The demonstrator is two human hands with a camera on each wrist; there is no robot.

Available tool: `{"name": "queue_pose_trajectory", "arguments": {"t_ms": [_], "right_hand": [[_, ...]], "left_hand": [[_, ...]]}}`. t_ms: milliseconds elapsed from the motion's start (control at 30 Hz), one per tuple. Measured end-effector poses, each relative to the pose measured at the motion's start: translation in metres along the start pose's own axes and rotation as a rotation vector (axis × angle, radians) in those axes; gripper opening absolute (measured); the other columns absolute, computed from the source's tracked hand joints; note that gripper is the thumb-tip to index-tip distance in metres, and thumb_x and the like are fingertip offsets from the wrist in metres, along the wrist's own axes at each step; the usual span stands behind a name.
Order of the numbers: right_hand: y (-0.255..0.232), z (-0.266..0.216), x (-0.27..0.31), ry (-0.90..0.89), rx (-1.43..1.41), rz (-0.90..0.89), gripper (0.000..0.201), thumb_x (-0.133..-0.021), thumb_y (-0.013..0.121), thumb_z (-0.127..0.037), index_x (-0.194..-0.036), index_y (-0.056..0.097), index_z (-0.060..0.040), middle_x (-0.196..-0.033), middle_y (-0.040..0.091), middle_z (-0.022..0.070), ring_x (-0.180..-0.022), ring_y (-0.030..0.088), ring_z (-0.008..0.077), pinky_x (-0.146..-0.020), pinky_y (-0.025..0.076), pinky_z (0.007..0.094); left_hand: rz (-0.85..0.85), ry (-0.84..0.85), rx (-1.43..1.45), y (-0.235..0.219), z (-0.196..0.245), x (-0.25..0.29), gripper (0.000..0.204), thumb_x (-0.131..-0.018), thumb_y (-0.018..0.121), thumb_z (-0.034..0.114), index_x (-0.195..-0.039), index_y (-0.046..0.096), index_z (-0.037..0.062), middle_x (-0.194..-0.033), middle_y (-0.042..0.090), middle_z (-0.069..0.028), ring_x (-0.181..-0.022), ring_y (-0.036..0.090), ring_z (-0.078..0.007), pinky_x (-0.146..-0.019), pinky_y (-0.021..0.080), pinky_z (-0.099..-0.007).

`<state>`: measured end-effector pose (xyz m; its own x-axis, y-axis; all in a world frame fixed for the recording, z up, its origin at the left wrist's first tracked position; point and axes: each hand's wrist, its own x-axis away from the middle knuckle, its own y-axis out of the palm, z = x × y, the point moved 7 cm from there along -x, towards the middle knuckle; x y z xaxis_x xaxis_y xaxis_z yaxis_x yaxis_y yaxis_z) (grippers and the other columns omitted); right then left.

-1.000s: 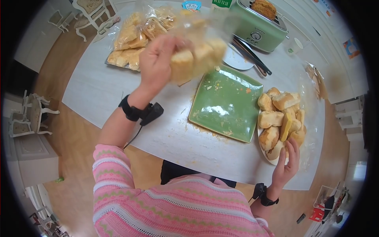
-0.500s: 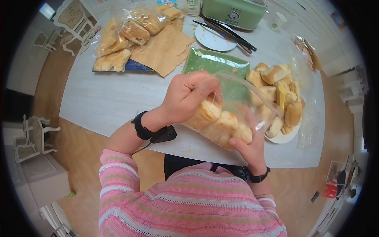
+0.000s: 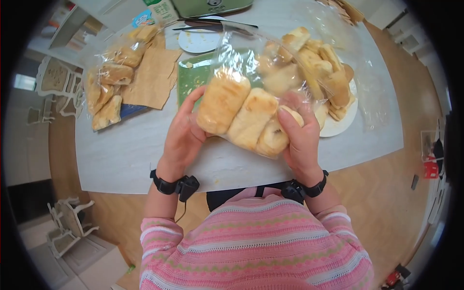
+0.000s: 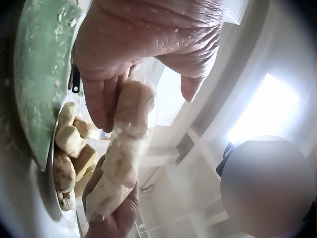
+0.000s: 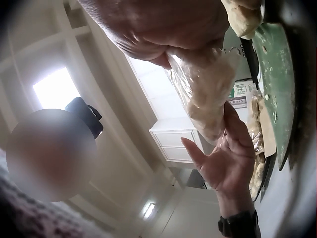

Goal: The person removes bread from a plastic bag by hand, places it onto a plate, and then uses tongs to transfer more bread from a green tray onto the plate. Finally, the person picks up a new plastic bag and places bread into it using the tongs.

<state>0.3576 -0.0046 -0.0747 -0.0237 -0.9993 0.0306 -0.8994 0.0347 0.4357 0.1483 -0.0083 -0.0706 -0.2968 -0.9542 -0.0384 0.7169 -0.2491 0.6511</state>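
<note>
A clear plastic bag of bread rolls [image 3: 251,118] is held up in front of the body, with three rolls side by side inside. My right hand [image 3: 302,135] grips its right end, thumb over the front and fingers behind. The left hand [image 3: 183,130] supports the other end with fairly straight fingers behind the bag. In the right wrist view, the left thumb [image 5: 194,153] stands away from the plastic. Behind the bag lies a green square plate [image 3: 188,79] with crumbs, partly hidden.
A white plate [image 3: 345,118] piled with bread pieces stands at the right. On the left, another bag of bread [image 3: 116,75] lies beside brown paper [image 3: 154,77]. Black tongs [image 3: 241,24] rest across a small white plate [image 3: 198,42] near the green toaster [image 3: 212,6].
The left hand brought the bag from the far left of the table to the front of the body. The right hand left the bread plate and took the bag's right end; the left hand's grip loosened.
</note>
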Motion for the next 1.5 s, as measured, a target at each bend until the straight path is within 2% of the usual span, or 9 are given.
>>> {"name": "queue_pose_trajectory", "arguments": {"t_ms": [100, 167, 233, 333, 600, 767, 967, 1267, 1500], "right_hand": [[-0.001, -0.001, -0.004, -0.048, -0.122, 0.045, 0.043, -0.089, 0.068, -0.009, -0.127, 0.050, 0.0000, -0.117, 0.060, 0.0086, -0.105, 0.056, 0.0128, -0.091, 0.045, 0.0269], [0.002, 0.002, -0.004, -0.037, -0.084, 0.001, 0.048, -0.090, 0.067, -0.012, -0.131, 0.046, 0.0008, -0.124, 0.056, 0.0106, -0.111, 0.054, 0.0143, -0.096, 0.043, 0.0284], [0.005, 0.000, -0.002, -0.087, -0.011, -0.037, 0.051, -0.091, 0.065, -0.013, -0.135, 0.043, 0.0015, -0.128, 0.053, 0.0121, -0.116, 0.051, 0.0159, -0.099, 0.041, 0.0296], [0.006, -0.002, 0.000, -0.153, 0.101, -0.132, 0.057, -0.093, 0.062, -0.014, -0.141, 0.036, 0.0029, -0.135, 0.048, 0.0149, -0.125, 0.044, 0.0189, -0.105, 0.036, 0.0318], [-0.007, -0.011, 0.006, -0.143, -0.155, -0.239, 0.062, -0.096, 0.058, -0.016, -0.146, 0.027, 0.0027, -0.139, 0.043, 0.0163, -0.131, 0.040, 0.0216, -0.107, 0.035, 0.0333], [-0.028, -0.009, 0.002, 0.004, -0.052, -0.240, 0.057, -0.098, 0.055, -0.014, -0.146, 0.028, -0.0009, -0.132, 0.050, 0.0137, -0.114, 0.056, 0.0183, -0.094, 0.045, 0.0286], [-0.044, -0.024, -0.005, -0.047, -0.083, -0.176, 0.049, -0.098, 0.053, -0.012, -0.141, 0.034, 0.0008, -0.124, 0.056, 0.0138, -0.098, 0.063, 0.0156, -0.082, 0.049, 0.0263], [-0.095, -0.027, -0.006, -0.172, -0.005, 0.052, 0.026, -0.096, 0.055, -0.006, -0.121, 0.055, 0.0036, -0.102, 0.066, 0.0107, -0.077, 0.064, 0.0128, -0.069, 0.050, 0.0231], [-0.092, -0.035, -0.012, -0.254, 0.005, 0.042, 0.030, -0.095, 0.055, -0.003, -0.124, 0.053, 0.0034, -0.105, 0.063, 0.0108, -0.078, 0.064, 0.0113, -0.067, 0.051, 0.0218]], "left_hand": [[0.017, -0.040, 0.029, 0.012, -0.036, 0.006, 0.078, -0.094, 0.058, 0.041, -0.149, 0.017, 0.0047, -0.144, 0.043, -0.0169, -0.126, 0.051, -0.0278, -0.103, 0.043, -0.0433], [-0.041, -0.015, 0.010, 0.029, -0.045, 0.003, 0.070, -0.098, 0.049, 0.043, -0.149, 0.019, 0.0058, -0.149, 0.036, -0.0152, -0.132, 0.045, -0.0293, -0.107, 0.038, -0.0464], [0.279, 0.117, -0.064, 0.033, -0.039, -0.002, 0.056, -0.102, 0.042, 0.035, -0.148, 0.023, 0.0075, -0.147, 0.038, -0.0143, -0.130, 0.047, -0.0279, -0.107, 0.038, -0.0455], [0.392, 0.244, -0.172, 0.038, -0.037, -0.011, 0.047, -0.104, 0.038, 0.030, -0.144, 0.029, 0.0055, -0.142, 0.042, -0.0142, -0.127, 0.049, -0.0256, -0.105, 0.041, -0.0427], [0.399, 0.316, -0.368, 0.041, -0.010, -0.046, 0.039, -0.103, 0.045, 0.027, -0.131, 0.042, -0.0003, -0.124, 0.057, -0.0136, -0.109, 0.061, -0.0202, -0.090, 0.053, -0.0336], [0.349, 0.285, -0.403, 0.053, -0.002, -0.071, 0.034, -0.101, 0.051, 0.020, -0.127, 0.047, -0.0009, -0.120, 0.060, -0.0119, -0.105, 0.062, -0.0169, -0.088, 0.053, -0.0303], [0.301, 0.328, -0.485, 0.062, 0.013, -0.102, 0.035, -0.099, 0.053, 0.019, -0.127, 0.048, -0.0015, -0.117, 0.062, -0.0115, -0.101, 0.064, -0.0163, -0.085, 0.053, -0.0290], [0.335, 0.390, -0.508, 0.062, 0.052, -0.130, 0.038, -0.099, 0.054, 0.026, -0.125, 0.051, -0.0013, -0.113, 0.064, -0.0140, -0.097, 0.068, -0.0220, -0.079, 0.059, -0.0326], [0.222, 0.312, -0.552, 0.064, 0.031, -0.148, 0.032, -0.099, 0.055, 0.022, -0.122, 0.053, -0.0011, -0.111, 0.065, -0.0110, -0.094, 0.067, -0.0166, -0.079, 0.057, -0.0288]]}}
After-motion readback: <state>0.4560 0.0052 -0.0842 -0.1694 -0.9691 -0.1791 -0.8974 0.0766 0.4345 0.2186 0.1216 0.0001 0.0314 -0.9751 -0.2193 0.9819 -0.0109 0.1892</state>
